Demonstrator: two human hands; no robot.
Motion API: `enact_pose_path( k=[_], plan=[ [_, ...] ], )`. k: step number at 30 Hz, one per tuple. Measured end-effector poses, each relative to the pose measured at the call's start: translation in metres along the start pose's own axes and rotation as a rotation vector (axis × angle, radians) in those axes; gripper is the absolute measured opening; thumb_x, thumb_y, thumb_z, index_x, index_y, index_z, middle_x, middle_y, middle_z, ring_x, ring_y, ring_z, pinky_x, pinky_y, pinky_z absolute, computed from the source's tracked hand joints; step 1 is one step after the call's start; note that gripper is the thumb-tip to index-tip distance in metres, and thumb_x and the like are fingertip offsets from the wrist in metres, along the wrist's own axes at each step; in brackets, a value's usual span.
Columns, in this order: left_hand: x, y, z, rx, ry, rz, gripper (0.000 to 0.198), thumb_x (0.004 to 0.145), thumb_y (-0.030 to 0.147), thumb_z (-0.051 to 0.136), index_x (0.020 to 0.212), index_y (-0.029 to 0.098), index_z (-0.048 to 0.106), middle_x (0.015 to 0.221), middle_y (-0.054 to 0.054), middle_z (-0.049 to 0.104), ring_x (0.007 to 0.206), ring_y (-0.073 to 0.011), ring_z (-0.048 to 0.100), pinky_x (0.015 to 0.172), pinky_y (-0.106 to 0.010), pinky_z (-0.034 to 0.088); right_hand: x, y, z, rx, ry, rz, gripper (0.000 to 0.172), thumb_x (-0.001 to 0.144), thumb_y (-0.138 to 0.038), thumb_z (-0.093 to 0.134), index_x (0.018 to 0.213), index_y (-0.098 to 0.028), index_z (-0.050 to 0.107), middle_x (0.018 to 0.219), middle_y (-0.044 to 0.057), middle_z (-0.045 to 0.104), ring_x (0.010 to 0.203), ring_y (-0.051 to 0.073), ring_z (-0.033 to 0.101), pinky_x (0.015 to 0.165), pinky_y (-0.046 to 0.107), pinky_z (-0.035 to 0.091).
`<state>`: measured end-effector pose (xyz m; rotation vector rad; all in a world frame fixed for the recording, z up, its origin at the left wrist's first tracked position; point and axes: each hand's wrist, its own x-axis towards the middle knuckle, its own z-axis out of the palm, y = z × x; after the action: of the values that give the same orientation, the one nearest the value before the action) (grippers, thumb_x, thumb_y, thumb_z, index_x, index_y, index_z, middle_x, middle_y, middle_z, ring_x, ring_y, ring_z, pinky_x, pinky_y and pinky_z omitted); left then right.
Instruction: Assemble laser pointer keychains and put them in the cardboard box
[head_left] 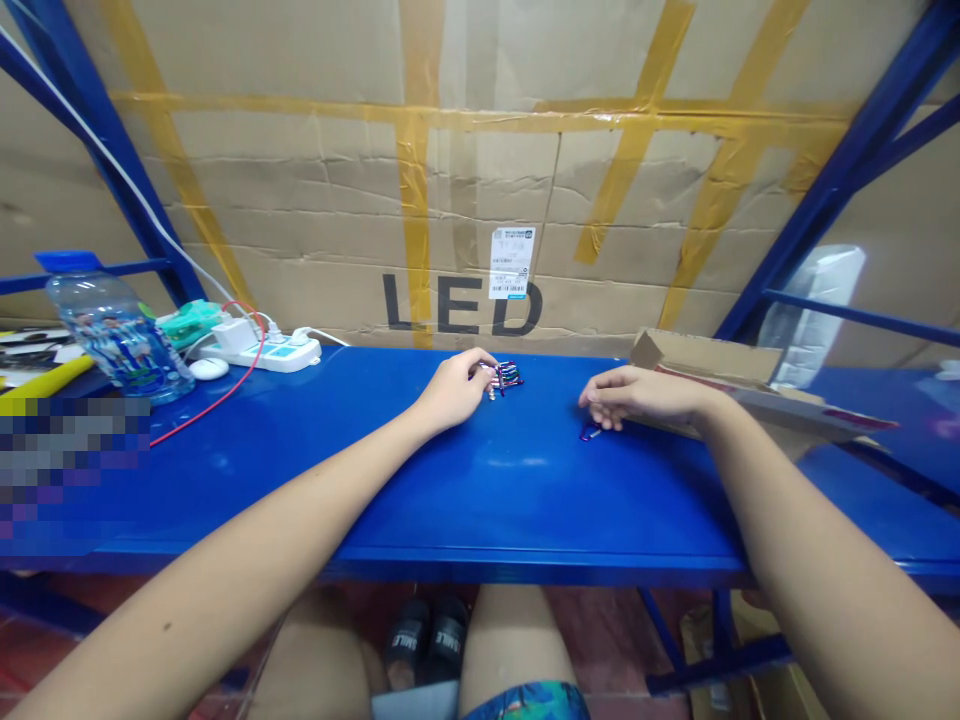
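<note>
A small bunch of coloured metal clips (507,378) lies on the blue shelf (480,490) near the back. My left hand (454,387) rests beside the bunch with its fingers curled onto the left end of it. My right hand (637,397) lies palm down to the right, fingers pressed together over a single small purple clip (589,432) on the shelf surface. Both forearms reach forward across the shelf.
A flattened cardboard box (739,385) lies at the right behind my right hand. At the left stand a water bottle (120,335), a white power strip (262,350) with a red cable, and a white mouse-like object (208,368). A taped cardboard wall marked LED (461,305) closes the back.
</note>
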<state>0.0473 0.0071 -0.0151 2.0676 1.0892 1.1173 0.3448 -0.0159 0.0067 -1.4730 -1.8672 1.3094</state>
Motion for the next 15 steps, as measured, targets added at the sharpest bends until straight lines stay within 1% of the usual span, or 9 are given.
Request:
enact_pose_path(
  k=[2, 4, 5, 8, 11, 15],
  plan=[
    [0.0, 0.0, 0.0, -0.003, -0.003, 0.0, 0.015, 0.093, 0.018, 0.05, 0.097, 0.017, 0.064, 0.076, -0.002, 0.068, 0.077, -0.0177, 0.064, 0.076, -0.031, 0.049, -0.003, 0.007, -0.011, 0.062, -0.001, 0.006, 0.036, 0.077, -0.049, 0.075, 0.077, -0.015, 0.063, 0.058, -0.001, 0.049, 0.05, 0.009, 0.043, 0.048, 0.025, 0.034],
    [0.0, 0.0, 0.0, -0.003, -0.006, 0.007, 0.015, 0.092, 0.018, 0.05, 0.097, 0.017, 0.064, 0.076, -0.002, 0.068, 0.077, -0.0176, 0.065, 0.076, -0.031, 0.05, -0.001, 0.015, -0.022, 0.09, 0.031, 0.023, 0.039, 0.078, -0.051, 0.075, 0.072, -0.016, 0.058, 0.054, -0.006, 0.035, 0.046, 0.006, 0.029, 0.044, 0.023, 0.023],
    [0.0, 0.0, 0.0, 0.002, -0.006, 0.011, 0.015, 0.092, 0.018, 0.05, 0.097, 0.017, 0.064, 0.077, -0.002, 0.068, 0.077, -0.0176, 0.065, 0.077, -0.031, 0.05, 0.001, 0.019, -0.026, 0.08, 0.06, 0.034, 0.04, 0.077, -0.052, 0.075, 0.072, -0.016, 0.057, 0.055, -0.007, 0.032, 0.046, 0.005, 0.026, 0.043, 0.023, 0.02],
    [0.0, -0.001, 0.001, 0.022, -0.002, 0.016, 0.016, 0.092, 0.02, 0.05, 0.098, 0.017, 0.065, 0.08, -0.003, 0.07, 0.078, -0.0179, 0.066, 0.076, -0.031, 0.051, 0.007, 0.028, -0.032, 0.043, 0.176, 0.031, 0.044, 0.074, -0.054, 0.078, 0.071, -0.016, 0.055, 0.056, -0.007, 0.031, 0.047, 0.005, 0.026, 0.043, 0.023, 0.017],
    [0.001, -0.002, 0.001, 0.007, -0.003, 0.014, 0.016, 0.092, 0.019, 0.05, 0.098, 0.017, 0.065, 0.081, -0.003, 0.07, 0.078, -0.0178, 0.066, 0.075, -0.031, 0.051, 0.012, 0.034, -0.035, 0.068, 0.285, 0.016, 0.046, 0.071, -0.055, 0.079, 0.07, -0.016, 0.055, 0.056, -0.007, 0.031, 0.048, 0.005, 0.025, 0.042, 0.023, 0.015],
    [0.002, -0.005, 0.001, -0.015, -0.01, 0.014, 0.016, 0.093, 0.02, 0.05, 0.099, 0.017, 0.065, 0.079, -0.003, 0.07, 0.077, -0.0178, 0.067, 0.076, -0.032, 0.051, 0.022, 0.045, -0.043, 0.092, 0.459, -0.008, 0.037, 0.075, -0.045, 0.077, 0.069, -0.016, 0.054, 0.054, -0.007, 0.031, 0.047, 0.006, 0.026, 0.042, 0.022, 0.017]
  ],
)
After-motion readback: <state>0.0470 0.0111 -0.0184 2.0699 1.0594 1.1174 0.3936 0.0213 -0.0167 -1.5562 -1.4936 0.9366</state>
